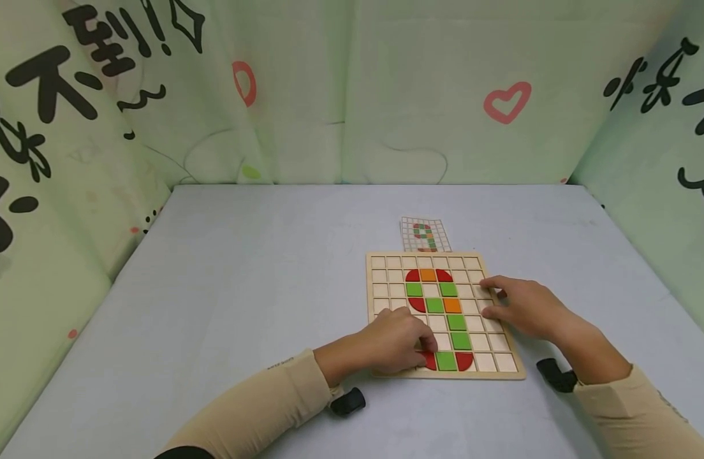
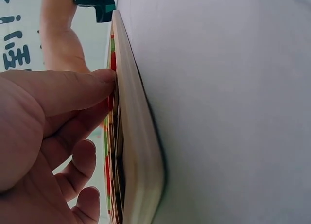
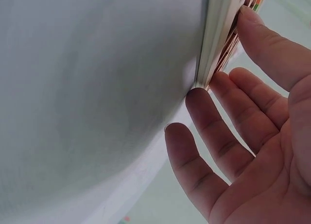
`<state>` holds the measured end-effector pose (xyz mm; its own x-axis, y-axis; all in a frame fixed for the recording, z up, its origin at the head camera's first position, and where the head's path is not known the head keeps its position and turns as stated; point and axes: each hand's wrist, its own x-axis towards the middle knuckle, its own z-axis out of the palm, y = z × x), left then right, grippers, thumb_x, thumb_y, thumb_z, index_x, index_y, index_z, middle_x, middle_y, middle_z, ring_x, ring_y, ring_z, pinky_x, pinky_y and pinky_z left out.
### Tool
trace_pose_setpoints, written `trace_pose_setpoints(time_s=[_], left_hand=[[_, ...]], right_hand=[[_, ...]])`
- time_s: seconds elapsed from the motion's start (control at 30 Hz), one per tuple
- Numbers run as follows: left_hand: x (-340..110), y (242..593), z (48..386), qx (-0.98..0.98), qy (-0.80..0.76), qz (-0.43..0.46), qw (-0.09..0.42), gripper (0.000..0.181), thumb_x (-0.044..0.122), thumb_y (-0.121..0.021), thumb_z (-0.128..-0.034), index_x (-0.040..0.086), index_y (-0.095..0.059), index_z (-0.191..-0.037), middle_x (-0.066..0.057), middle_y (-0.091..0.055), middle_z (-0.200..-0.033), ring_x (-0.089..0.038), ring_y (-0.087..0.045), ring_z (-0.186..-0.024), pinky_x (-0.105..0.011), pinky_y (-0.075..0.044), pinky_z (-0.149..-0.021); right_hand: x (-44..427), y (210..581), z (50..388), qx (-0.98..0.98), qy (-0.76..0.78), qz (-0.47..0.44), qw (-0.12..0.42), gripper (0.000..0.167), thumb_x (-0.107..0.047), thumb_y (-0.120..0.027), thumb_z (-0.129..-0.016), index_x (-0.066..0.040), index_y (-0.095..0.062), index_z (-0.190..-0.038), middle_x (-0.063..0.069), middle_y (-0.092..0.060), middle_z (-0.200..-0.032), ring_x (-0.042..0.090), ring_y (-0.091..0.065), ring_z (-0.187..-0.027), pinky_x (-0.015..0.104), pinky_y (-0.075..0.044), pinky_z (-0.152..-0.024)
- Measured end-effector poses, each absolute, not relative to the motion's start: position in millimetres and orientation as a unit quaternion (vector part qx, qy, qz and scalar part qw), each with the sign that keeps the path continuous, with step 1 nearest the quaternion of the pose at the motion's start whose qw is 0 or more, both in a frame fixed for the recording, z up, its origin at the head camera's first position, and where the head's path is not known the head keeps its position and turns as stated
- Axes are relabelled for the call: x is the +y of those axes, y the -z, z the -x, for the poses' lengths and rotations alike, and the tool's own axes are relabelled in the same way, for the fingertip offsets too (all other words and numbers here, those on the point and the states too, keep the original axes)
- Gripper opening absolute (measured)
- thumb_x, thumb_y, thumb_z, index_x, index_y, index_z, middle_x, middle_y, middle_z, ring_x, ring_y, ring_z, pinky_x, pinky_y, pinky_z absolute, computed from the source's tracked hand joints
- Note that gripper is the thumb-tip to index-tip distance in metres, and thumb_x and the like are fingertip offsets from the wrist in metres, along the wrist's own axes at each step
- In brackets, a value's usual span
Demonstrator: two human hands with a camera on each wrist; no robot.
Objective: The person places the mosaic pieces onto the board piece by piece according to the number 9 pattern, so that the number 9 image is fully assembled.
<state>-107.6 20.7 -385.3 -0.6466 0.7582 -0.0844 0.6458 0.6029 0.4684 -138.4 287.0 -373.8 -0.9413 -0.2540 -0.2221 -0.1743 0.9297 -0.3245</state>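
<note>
A square wooden grid board (image 1: 472,375) lies on the table, with red, orange and green tiles set in its cells in the outline of a figure 9. My left hand (image 1: 395,338) is over the board's lower left part. Its thumb and forefinger pinch a red rounded-corner tile (image 1: 430,361) in the bottom row, left of a green tile (image 1: 446,361). The left wrist view shows the thumb tip against this red tile (image 2: 111,95) at cell level. My right hand (image 1: 527,306) touches the board's right side, thumb on the grid and fingers loosely extended by the edge (image 3: 214,39).
Behind the board lies a printed card (image 1: 438,233) with a similar coloured figure, its near end hidden by the board. Black wrist devices (image 1: 348,403) sit at both sleeves. A printed curtain (image 1: 421,95) stands along the table's back and sides.
</note>
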Motion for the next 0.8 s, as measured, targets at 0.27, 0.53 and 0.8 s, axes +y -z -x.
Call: trace_pose_setpoints(time_s=[0.27,0.53,0.8], left_hand=[[19.2,383.1,110.3,0.890,-0.208,-0.380,0.142,0.016,0.021,-0.076,-0.0890,0.022,-0.078,-0.105,0.020,-0.068,-0.091,-0.002,-0.051,-0.088,-0.022,-0.039,-0.075],[12.7,374.4,116.5,0.908,-0.215,-0.334,0.129,0.034,0.029,-0.074,-0.0903,0.015,-0.073,-0.121,0.009,-0.070,-0.111,-0.011,-0.057,-0.104,-0.023,-0.046,-0.086],[-5.4,364.9,119.4,0.949,-0.183,-0.251,0.053,0.050,0.047,-0.071,-0.0904,0.015,-0.066,-0.129,-0.001,-0.063,-0.130,-0.022,-0.052,-0.121,-0.037,-0.046,-0.095]], right_hand=[[287.3,374.6,137.3,0.974,0.150,0.111,0.130,0.068,-0.031,-0.076,-0.089,0.007,-0.049,-0.139,0.029,-0.061,-0.120,0.044,-0.058,-0.107,0.060,-0.047,-0.088],[287.9,371.3,133.1,0.974,0.149,0.122,0.118,0.070,-0.036,-0.073,-0.091,0.008,-0.048,-0.140,0.032,-0.057,-0.129,0.048,-0.056,-0.114,0.063,-0.045,-0.092],[284.8,362.8,127.5,0.981,0.111,0.138,0.082,0.076,-0.044,-0.070,-0.092,0.008,-0.045,-0.142,0.034,-0.044,-0.143,0.054,-0.043,-0.127,0.067,-0.038,-0.098]])
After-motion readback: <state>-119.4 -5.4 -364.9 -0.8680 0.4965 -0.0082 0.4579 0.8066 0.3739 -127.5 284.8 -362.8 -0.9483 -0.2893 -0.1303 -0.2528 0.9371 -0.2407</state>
